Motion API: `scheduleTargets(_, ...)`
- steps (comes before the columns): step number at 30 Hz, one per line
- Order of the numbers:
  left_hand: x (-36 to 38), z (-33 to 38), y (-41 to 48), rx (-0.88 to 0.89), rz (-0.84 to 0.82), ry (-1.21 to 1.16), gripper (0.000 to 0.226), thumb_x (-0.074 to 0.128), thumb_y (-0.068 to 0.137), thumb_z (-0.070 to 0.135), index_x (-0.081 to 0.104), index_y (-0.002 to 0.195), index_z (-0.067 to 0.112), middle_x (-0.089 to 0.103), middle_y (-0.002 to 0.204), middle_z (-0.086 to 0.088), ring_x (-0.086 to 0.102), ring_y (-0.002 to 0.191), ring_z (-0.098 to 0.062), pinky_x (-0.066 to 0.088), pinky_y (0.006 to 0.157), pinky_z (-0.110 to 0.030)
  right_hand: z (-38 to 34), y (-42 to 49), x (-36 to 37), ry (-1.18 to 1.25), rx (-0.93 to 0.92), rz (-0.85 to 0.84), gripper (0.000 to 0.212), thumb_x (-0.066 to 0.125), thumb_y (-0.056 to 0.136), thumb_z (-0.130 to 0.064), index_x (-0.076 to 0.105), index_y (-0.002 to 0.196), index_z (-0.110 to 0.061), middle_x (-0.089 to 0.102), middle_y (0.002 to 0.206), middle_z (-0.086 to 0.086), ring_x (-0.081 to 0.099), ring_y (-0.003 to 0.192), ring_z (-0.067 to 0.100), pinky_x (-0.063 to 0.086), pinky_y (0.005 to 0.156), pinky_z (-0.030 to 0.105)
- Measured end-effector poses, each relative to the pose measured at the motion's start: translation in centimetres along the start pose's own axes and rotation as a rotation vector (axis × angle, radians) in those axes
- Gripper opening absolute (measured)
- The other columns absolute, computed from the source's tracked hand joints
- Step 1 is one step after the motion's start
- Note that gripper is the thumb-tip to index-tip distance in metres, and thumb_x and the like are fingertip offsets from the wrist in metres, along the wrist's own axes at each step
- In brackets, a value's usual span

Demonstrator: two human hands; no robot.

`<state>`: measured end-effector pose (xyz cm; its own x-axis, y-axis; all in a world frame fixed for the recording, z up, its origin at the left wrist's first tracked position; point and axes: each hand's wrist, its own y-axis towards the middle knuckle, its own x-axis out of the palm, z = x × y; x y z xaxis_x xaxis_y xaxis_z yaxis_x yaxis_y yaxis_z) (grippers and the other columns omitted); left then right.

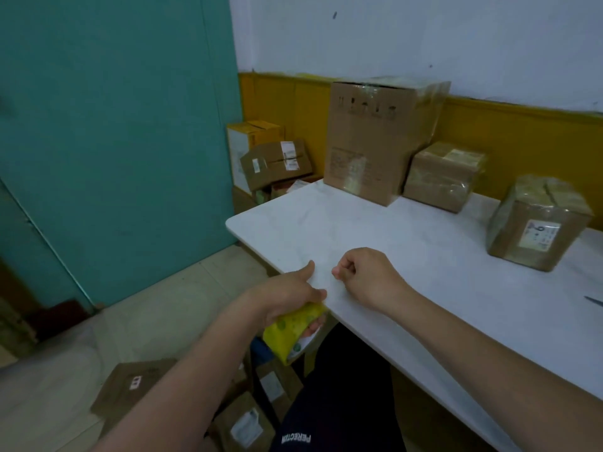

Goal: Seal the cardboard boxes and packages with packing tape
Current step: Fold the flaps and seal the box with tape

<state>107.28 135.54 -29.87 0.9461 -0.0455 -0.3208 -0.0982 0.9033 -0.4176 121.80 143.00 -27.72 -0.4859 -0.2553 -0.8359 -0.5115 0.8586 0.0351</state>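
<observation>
My left hand point(290, 290) grips a yellow roll of packing tape point(290, 331) just below the near edge of the white table point(326, 230). My right hand point(362, 275) hovers over the table with its fingers curled, thumb against forefinger; whether it pinches a clear tape end I cannot tell. A tall cardboard box point(375, 141) stands at the table's far side. Two smaller tape-wrapped boxes sit to its right, one point(440, 176) by the wall and one with a white label point(535, 223) nearer me.
More cardboard boxes are stacked in the far corner point(274, 161) past the table end. Several labelled boxes lie on the floor by my legs point(130, 389). A teal door or panel point(114, 141) fills the left. A dark blade tip point(594, 300) shows at the right edge.
</observation>
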Motion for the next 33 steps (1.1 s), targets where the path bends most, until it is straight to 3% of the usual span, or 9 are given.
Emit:
scheduleTargets(4,0.9,-2.5,1.8,0.043,0.057,-0.077,0.076,0.056,0.101,0.031,0.005,0.156,0.040,0.041,0.148,-0.029,0.042,0.136,-0.044,0.039,0.111,-0.052,1.0,0.7,2.1,-0.108,-0.028,-0.011,0.021,0.056,0.099,-0.022,0.061,0.086,-0.007,0.068,0.099,0.012,0.061,0.093,0.022,0.042,0.074,0.027)
scheduleTargets(6,1.1,-3.3,2.4,0.098,0.100,-0.064,0.073,0.056,0.099,0.039,0.010,0.156,0.042,0.037,0.155,-0.016,0.039,0.139,-0.022,0.038,0.108,-0.027,1.3,0.9,2.8,-0.205,-0.084,0.013,0.022,0.053,0.100,-0.025,0.058,0.090,-0.007,0.065,0.101,0.014,0.060,0.096,0.026,0.041,0.076,0.030)
scheduleTargets(9,1.3,-3.7,3.4,0.176,0.215,0.101,0.075,0.053,0.098,0.049,0.010,0.158,0.036,0.029,0.160,0.003,0.030,0.126,0.001,0.024,0.076,0.006,1.9,0.8,3.7,-0.335,-0.135,0.051,0.021,0.048,0.102,-0.030,0.050,0.097,-0.010,0.058,0.103,0.012,0.057,0.097,0.027,0.032,0.069,0.029)
scheduleTargets(12,1.8,-3.7,3.2,0.131,0.421,0.337,0.087,0.048,0.089,0.071,0.001,0.156,0.043,0.042,0.150,-0.002,0.047,0.124,-0.017,0.038,0.083,-0.016,3.1,0.5,3.9,-0.519,-0.104,0.161,0.036,0.042,0.098,-0.045,0.044,0.113,-0.012,0.054,0.108,0.009,0.052,0.098,0.028,0.031,0.073,0.035)
scheduleTargets(15,2.1,-3.2,3.3,0.155,0.811,0.881,0.088,0.031,0.079,0.085,0.008,0.154,0.045,0.028,0.126,-0.008,0.030,0.108,-0.026,0.034,0.091,-0.038,4.6,0.7,3.3,-0.627,-0.077,0.262,0.053,0.035,0.095,-0.056,0.043,0.128,-0.015,0.050,0.117,0.009,0.048,0.105,0.030,0.036,0.084,0.042)
scheduleTargets(22,0.3,-0.6,8.3,0.121,0.545,0.907,0.061,0.026,0.092,0.074,0.021,0.149,0.053,0.007,0.156,-0.002,0.001,0.141,-0.030,0.009,0.112,-0.052,5.6,1.7,3.6,-0.326,-0.097,-0.031,0.097,0.016,0.077,-0.087,0.015,0.155,-0.030,0.021,0.154,-0.001,0.015,0.143,0.023,0.010,0.119,0.045)
scheduleTargets(26,0.4,1.4,9.8,0.200,0.627,1.021,0.054,0.028,0.102,0.056,0.025,0.153,0.041,0.012,0.159,-0.007,0.005,0.145,-0.034,0.012,0.112,-0.053,5.8,2.3,3.5,-0.301,-0.083,0.046,0.066,0.036,0.099,-0.056,0.022,0.155,-0.026,0.022,0.158,0.003,0.022,0.144,0.025,0.016,0.119,0.040)
scheduleTargets(29,2.3,3.7,10.3,0.505,0.776,0.919,0.047,0.036,0.105,0.030,0.036,0.152,0.025,0.034,0.153,-0.007,0.024,0.142,-0.028,0.022,0.110,-0.045,6.0,1.8,0.7,0.077,-0.074,0.343,0.040,0.046,0.096,-0.004,0.058,0.134,-0.009,0.054,0.135,0.008,0.052,0.123,0.024,0.036,0.106,0.026)
scheduleTargets(33,7.0,10.0,12.1,0.953,0.666,0.507,0.038,0.040,0.104,0.018,0.052,0.140,0.017,0.056,0.136,-0.004,0.048,0.125,-0.018,0.036,0.103,-0.032,9.9,1.2,-9.2,-0.010,-0.227,0.892,0.028,0.052,0.088,-0.001,0.072,0.103,-0.013,0.070,0.108,0.001,0.062,0.101,0.017,0.045,0.090,0.029)
